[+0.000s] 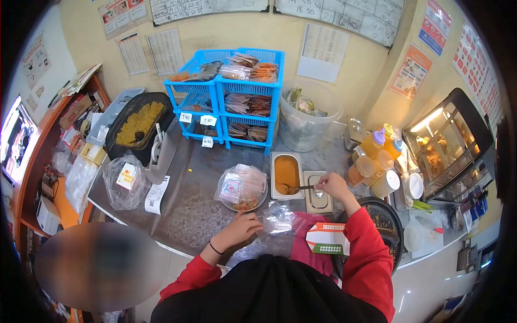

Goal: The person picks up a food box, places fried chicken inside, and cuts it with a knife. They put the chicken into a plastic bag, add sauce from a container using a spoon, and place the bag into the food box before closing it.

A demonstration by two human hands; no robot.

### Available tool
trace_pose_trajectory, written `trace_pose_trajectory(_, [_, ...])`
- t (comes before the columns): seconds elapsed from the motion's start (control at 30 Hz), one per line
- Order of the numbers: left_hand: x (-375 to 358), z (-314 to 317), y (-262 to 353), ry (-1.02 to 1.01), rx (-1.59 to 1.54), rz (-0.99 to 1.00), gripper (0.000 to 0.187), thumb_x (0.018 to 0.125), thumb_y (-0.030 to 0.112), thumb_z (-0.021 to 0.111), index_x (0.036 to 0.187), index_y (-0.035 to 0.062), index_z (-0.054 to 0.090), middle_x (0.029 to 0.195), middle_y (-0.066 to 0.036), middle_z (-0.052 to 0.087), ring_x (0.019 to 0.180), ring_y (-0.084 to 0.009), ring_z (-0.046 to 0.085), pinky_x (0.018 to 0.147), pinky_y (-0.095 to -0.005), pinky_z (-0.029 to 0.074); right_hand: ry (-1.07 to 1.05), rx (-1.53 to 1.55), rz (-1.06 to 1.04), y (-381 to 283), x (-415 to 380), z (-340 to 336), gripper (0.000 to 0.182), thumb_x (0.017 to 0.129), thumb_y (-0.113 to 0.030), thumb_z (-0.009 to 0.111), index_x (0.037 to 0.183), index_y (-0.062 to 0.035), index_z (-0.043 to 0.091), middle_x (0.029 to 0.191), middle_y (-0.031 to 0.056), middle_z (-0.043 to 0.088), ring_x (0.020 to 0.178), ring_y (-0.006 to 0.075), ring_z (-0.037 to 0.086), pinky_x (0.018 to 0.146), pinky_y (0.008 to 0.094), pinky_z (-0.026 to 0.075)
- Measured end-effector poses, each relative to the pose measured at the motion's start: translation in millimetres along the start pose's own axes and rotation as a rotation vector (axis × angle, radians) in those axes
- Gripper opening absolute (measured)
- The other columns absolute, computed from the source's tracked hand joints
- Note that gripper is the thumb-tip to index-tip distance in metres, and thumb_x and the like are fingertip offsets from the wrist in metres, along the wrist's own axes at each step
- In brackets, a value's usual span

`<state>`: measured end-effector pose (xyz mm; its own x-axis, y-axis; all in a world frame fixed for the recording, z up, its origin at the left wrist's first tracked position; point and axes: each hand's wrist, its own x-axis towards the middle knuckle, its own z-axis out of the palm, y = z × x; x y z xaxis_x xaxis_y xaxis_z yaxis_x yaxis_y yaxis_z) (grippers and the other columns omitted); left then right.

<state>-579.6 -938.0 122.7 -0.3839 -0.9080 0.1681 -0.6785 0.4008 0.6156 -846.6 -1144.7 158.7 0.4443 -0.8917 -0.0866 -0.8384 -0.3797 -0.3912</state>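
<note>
My right hand [332, 185] is closed on the handle of a ladle [291, 189], whose bowl rests in orange-brown sauce [286, 170] in a steel container. Beside it lies a closed steel lid [319, 200]. A clear plastic bag [280, 217] is pinched in my left hand [242, 228] near the counter's front. Just above that hand, a round bowl [251, 203] of food has a stack of small plastic bags [240, 182] on top. An orange, white and green box [328, 238] lies on a pink cloth [299, 247], below my right hand.
Blue stacked baskets [219, 102] with packets stand at the back, next to a clear bucket [307, 121]. Sauce bottles [372, 142] and a glass warmer [444, 145] are at right. A tray of yellow rice [141, 124] sits at left, near a receipt [157, 195]. A dark round pan [396, 237] is at right.
</note>
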Motion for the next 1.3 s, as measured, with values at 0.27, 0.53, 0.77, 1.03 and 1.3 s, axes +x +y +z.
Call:
trace_pose_trajectory(0.27, [35,-16,-13,0.036,-0.108,0.096,0.01,0.074,0.022,0.059,0.078,0.0139,0.064,0.078,0.0,0.05,0.084,-0.0138,0.049,0.093,-0.0404,0.021,-0.082,0.689,0.17,66,-16,43,0.018,0.07,-0.019,0.067,0.068,-0.0019,0.063,0.052,-0.0013,0.05,0.047,0.0056,0.043,0.043,0.0213,0.031])
trace_pose_trajectory(0.53, [88,-11,-30,0.158,0.18,0.146,0.008,0.07,0.025,0.062,0.073,0.0179,0.065,0.088,-0.001,0.044,0.095,-0.0182,0.042,0.095,-0.0491,0.013,-0.016,0.877,0.222,72,-26,52,0.013,0.073,-0.014,0.065,0.073,-0.0015,0.063,0.057,-0.0021,0.052,0.05,0.0046,0.044,0.045,0.0185,0.032])
trace_pose_trajectory(0.77, [116,-10,-33,0.187,0.241,0.179,0.009,0.067,0.022,0.064,0.075,0.0204,0.067,0.088,-0.001,0.044,0.095,-0.0191,0.041,0.094,-0.0497,0.015,0.042,0.957,0.153,63,-27,36,0.016,0.072,-0.015,0.066,0.071,0.001,0.062,0.056,-0.0011,0.052,0.05,0.0052,0.044,0.045,0.0199,0.032])
trace_pose_trajectory(1.03, [124,-11,-27,0.26,0.261,0.257,0.009,0.062,0.015,0.066,0.07,0.0188,0.065,0.084,0.001,0.045,0.094,-0.0182,0.042,0.092,-0.0494,0.018,0.034,0.784,0.097,57,-29,21,0.014,0.072,-0.013,0.066,0.072,0.0002,0.062,0.056,-0.0011,0.053,0.05,0.0053,0.045,0.047,0.0195,0.035])
trace_pose_trajectory(1.3, [130,-9,-28,0.302,0.355,0.305,0.01,0.059,0.011,0.065,0.067,0.0166,0.063,0.082,0.002,0.046,0.093,-0.0175,0.043,0.091,-0.0502,0.021,0.054,0.687,0.04,43,-33,5,0.013,0.071,-0.013,0.066,0.071,-0.0007,0.063,0.055,-0.002,0.052,0.05,0.0044,0.042,0.046,0.0201,0.033])
